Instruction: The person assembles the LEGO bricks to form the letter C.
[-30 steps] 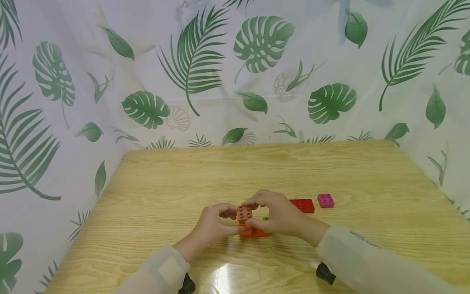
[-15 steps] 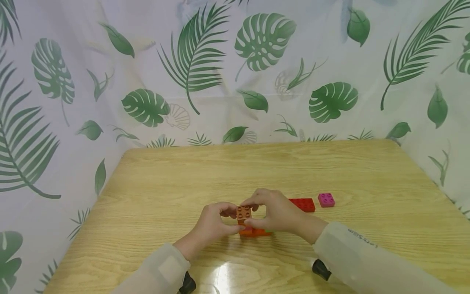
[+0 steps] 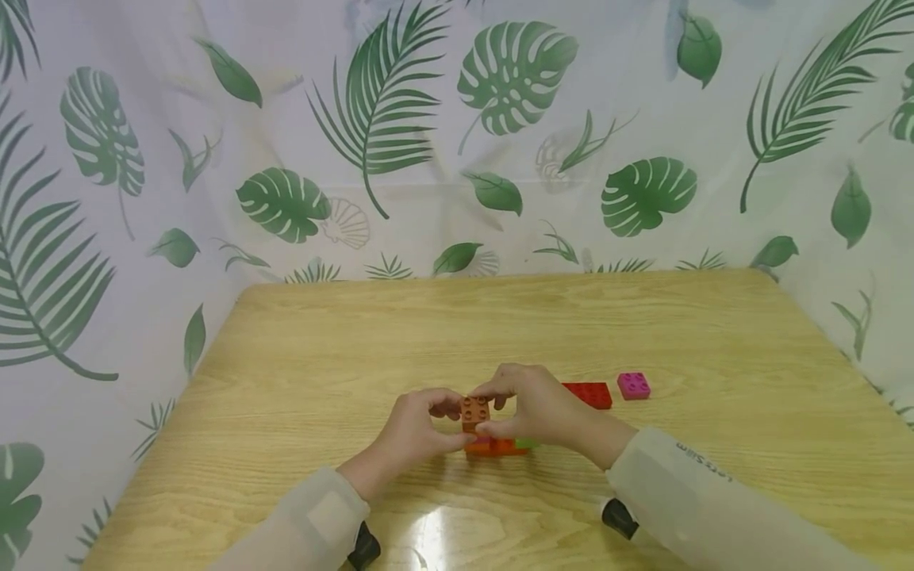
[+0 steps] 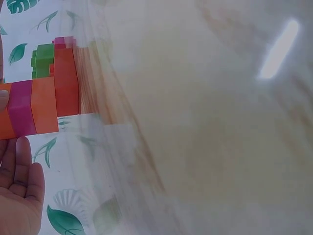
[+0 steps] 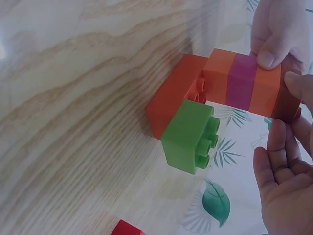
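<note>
A second ago the studs of the green brick (image 3: 527, 442) showed in the gap of my right grip (image 3: 539, 408) — now the grip hides them, and only a green strip shows below my thumb. The black wrist piece (image 3: 619, 518) has shifted inward and the sleeve lettering (image 3: 704, 461) has sharpened. My view has dipped slightly — the leafy cloth (image 3: 421, 198) sits higher in it.
</note>
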Tool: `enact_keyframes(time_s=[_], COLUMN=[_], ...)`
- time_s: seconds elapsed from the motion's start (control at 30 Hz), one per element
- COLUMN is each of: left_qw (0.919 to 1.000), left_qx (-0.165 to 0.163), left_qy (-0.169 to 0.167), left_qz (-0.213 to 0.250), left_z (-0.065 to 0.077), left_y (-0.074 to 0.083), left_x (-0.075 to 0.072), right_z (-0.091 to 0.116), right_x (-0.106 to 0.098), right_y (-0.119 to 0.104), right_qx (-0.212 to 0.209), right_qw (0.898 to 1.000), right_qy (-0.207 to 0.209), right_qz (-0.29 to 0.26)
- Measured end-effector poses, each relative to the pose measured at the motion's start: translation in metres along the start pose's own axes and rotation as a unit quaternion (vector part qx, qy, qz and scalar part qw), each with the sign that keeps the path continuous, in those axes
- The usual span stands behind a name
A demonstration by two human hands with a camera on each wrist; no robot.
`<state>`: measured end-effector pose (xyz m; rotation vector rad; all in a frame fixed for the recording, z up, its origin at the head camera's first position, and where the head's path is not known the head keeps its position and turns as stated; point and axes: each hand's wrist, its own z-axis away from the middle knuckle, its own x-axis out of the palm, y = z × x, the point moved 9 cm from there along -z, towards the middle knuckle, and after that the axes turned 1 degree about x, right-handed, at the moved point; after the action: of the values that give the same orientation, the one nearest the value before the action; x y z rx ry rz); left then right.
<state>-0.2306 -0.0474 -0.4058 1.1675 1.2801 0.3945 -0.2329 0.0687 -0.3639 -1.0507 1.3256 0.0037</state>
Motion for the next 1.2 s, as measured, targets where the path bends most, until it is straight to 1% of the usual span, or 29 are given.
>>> enact_keyframes(time_s=[0.17, 0.33, 0.43, 0.63, 0.77, 0.93, 1.1, 1.2], left_qw=[1.0, 0.9999, 0.9997, 0.9982, 0.9965, 0.9961, 0.9966, 0.9966], left_qx=[0.001, 0.011, 0.016, 0.032, 0.043, 0.034, 0.025, 0.021], left_qy=[0.006, 0.01, 0.013, 0.032, 0.04, 0.044, 0.04, 0.039], left_qz=[-0.002, 0.003, 0.016, 0.038, 0.059, 0.069, 0.067, 0.069], left_z=[0.001, 0.002, 0.003, 0.002, 0.002, 0.002, 0.002, 0.002], left_y=[0.0, 0.0, 0.0, 0.004, 0.007, 0.006, 0.004, 0.004], left_x=[0.0, 0.0, 0.0, -0.004, -0.005, -0.005, -0.004, -0.004], right_z=[0.0, 0.002, 0.004, 0.005, 0.005, 0.006, 0.011, 0.016], right_x=[0.0, 0.0, -0.001, -0.003, -0.002, -0.001, -0.001, -0.003], right_y=[0.0, 0.001, 0.0, -0.001, 0.002, 0.004, 0.007, 0.013], right_qx=[0.008, 0.005, 0.0, -0.015, -0.009, -0.01, -0.046, -0.055], right_qw=[1.0, 1.0, 1.0, 1.0, 1.0, 1.0, 0.998, 0.996], right_qy=[-0.007, -0.005, -0.003, 0.006, 0.012, 0.021, 0.048, 0.063], right_qz=[0.001, 0.003, 0.002, -0.001, -0.003, -0.007, -0.011, -0.024])
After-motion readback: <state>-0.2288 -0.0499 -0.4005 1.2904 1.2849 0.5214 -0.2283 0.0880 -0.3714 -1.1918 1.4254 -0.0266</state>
